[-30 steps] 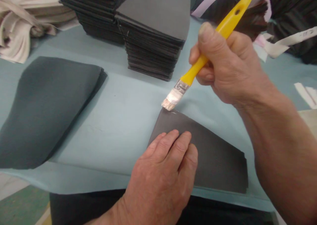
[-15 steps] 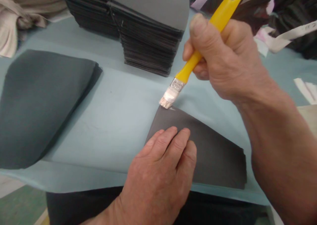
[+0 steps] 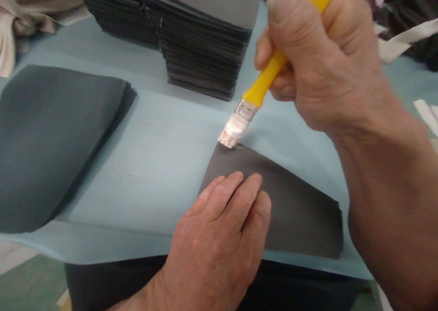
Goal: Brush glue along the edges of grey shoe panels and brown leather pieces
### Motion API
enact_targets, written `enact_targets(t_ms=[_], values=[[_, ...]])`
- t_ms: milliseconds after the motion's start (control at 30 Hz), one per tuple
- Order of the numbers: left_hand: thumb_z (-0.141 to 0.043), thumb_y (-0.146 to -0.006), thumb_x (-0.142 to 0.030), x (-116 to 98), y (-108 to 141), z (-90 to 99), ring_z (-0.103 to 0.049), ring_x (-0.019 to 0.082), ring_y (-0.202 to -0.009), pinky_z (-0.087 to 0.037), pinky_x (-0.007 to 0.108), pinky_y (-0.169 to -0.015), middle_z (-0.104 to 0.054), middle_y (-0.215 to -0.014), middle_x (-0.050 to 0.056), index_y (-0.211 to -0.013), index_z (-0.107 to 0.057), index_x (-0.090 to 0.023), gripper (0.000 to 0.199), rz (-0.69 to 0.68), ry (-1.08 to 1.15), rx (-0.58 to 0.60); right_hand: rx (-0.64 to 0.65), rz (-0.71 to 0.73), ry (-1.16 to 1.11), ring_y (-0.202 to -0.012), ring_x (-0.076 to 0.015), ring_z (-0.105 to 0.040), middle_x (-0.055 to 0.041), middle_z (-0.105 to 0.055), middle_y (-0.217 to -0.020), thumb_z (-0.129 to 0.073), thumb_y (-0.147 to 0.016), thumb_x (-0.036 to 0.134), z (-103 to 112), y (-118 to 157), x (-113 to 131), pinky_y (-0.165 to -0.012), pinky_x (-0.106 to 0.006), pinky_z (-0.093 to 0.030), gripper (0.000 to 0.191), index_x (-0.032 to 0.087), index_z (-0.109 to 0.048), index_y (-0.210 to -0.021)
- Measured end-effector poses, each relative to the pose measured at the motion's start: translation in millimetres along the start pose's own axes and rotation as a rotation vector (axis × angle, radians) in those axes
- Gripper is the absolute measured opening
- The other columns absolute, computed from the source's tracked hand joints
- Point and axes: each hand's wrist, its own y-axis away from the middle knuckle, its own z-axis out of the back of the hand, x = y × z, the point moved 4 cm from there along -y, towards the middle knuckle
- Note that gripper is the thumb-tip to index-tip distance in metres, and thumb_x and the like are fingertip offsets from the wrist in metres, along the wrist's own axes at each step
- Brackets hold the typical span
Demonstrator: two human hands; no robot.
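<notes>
My right hand (image 3: 318,50) is closed around the yellow handle of a paintbrush (image 3: 263,82), which slants down to the left. White stuff coats its bristles, and their tips touch the top left corner of a dark grey flat piece (image 3: 294,206). A small pale smear shows beside the bristles. Flat on that piece lies my left hand (image 3: 222,229), its fingers stretched out and pressing it to the table. The piece seems to have more than one layer at its right edge.
Tall stacks of dark cut pieces (image 3: 201,50) stand at the back. On the left lies a lower dark pile (image 3: 61,142) on the light blue table cover (image 3: 137,183). Beige cloth (image 3: 30,18) is heaped at the back left, and white strips (image 3: 407,37) lie at the right.
The brush tip has shifted slightly left along the corner, and the pale smear looks smaller. My right hand appears a little higher and nearer. My left hand stays on the piece.
</notes>
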Motion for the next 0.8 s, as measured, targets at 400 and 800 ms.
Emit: enact_targets(t_ms=[400, 800], values=[[-0.051, -0.112, -0.018, -1.2, 1.7, -1.0, -0.071, 0.028, -0.136, -0.065, 0.049, -0.114, -0.073, -0.149, 0.005, -0.134, -0.069, -0.015, 0.029, 0.004, 0.022, 0.050, 0.061, -0.050, 0.245, -0.049, -0.0010, -0.042, 0.0061, -0.041, -0.047, -0.054, -0.115, 0.019, 6.9, 5.4, 6.7, -0.044, -0.019, -0.023, 0.057, 0.015, -0.063, -0.060], [-0.053, -0.110, -0.017, 1.3, -0.5, 1.8, -0.069, 0.029, -0.138, -0.062, 0.051, -0.116, -0.071, -0.151, 0.006, -0.136, -0.067, -0.016, 0.029, -0.019, 0.009, 0.084, 0.077, -0.021, 0.306, -0.054, -0.0014, -0.045, 0.0061, -0.045, -0.050, -0.059, -0.112, 0.022, 25.3, 17.2, 5.5, -0.046, -0.019, -0.025, 0.052, 0.014, -0.064, -0.061]])
